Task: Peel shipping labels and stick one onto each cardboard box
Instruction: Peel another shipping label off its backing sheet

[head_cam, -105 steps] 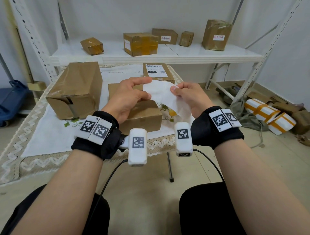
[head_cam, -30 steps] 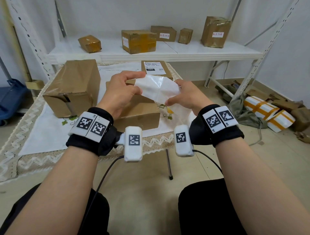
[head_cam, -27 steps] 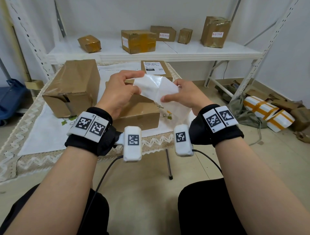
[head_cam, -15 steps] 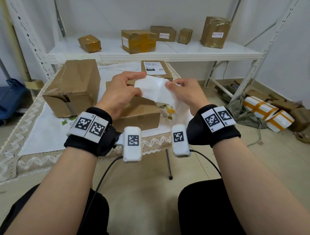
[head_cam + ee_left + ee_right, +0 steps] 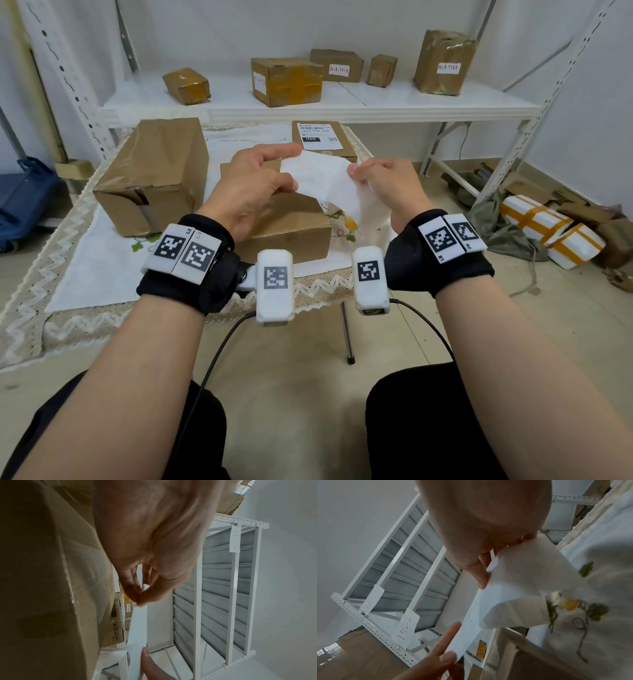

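Because the backing has to be teased away from the sticky face, we pinch the label sheet by opposite edges, left hand and right hand both clamped on it, above the unlabelled box.

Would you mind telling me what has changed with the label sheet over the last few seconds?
The right hand shifted its pinch along the white label sheet, dipping to the lower edge and returning to the top corner. The left hand kept its pinch. The boxes stayed put.
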{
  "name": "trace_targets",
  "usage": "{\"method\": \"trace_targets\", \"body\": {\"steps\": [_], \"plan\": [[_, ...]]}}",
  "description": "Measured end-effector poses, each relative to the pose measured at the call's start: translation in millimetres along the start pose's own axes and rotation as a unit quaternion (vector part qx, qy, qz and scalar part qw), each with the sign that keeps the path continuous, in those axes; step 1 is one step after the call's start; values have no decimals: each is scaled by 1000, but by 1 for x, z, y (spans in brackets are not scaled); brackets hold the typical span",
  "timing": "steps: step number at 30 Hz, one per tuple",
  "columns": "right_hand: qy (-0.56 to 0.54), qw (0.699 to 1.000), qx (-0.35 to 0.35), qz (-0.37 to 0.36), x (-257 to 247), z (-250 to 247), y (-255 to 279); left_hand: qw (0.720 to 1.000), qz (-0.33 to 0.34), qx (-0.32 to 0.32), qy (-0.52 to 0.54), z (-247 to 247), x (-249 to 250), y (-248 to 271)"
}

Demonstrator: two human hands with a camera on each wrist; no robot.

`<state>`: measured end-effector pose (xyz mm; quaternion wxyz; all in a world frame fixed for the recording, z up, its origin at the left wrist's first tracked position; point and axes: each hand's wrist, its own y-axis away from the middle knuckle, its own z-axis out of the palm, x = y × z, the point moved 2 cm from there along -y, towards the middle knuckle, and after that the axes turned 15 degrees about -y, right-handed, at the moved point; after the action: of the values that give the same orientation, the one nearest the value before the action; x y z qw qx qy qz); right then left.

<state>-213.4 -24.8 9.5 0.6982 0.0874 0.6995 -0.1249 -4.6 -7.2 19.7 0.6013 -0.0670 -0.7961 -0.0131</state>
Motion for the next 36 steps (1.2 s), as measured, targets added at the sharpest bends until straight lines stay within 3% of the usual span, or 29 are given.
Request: {"method": "trace_targets", "body": {"steps": [16,20,24,36], "plan": [[-9,1000,23,-9,-1,-1,2,999,-23,19,43,3,2,0],[11,1000,-28,-9,-7,1,13,998,-17,21,51,2,0,-1],[3,994,-96,46,-10,1,19,998,-13,23,57,0,-2,-3],[-13,986,-139,93,-8,3,13,998,41,32,26,-4,4,1]]}}
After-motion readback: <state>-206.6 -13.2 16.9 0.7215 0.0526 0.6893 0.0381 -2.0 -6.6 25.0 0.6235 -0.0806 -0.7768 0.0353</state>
